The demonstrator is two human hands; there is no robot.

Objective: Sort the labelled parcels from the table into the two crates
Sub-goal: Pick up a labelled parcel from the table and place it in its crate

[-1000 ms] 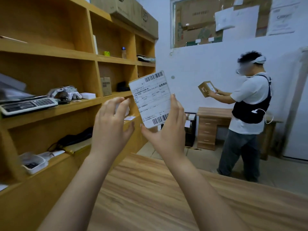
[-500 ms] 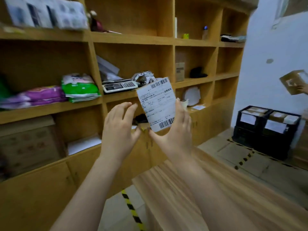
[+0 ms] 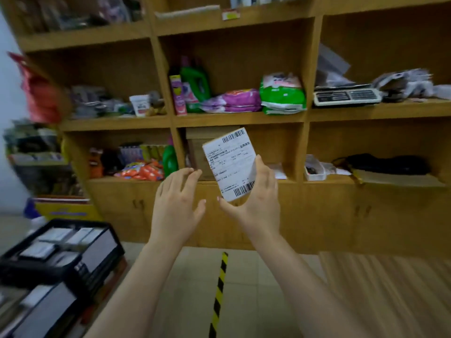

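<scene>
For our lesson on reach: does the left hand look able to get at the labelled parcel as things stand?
Probably yes: the left hand is open beside the parcel, which the right hand grips; nothing lies between them.

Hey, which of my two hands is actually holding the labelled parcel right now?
Your right hand: its thumb and fingers grip the parcel by its lower end. The left hand is open beside it, not touching.

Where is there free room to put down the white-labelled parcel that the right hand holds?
The visible corner of the light wooden table, lower right, is bare. So is the tiled floor between it and the two black plastic crates. The crates look nearly full of parcels; the wooden shelves are crowded.
</scene>
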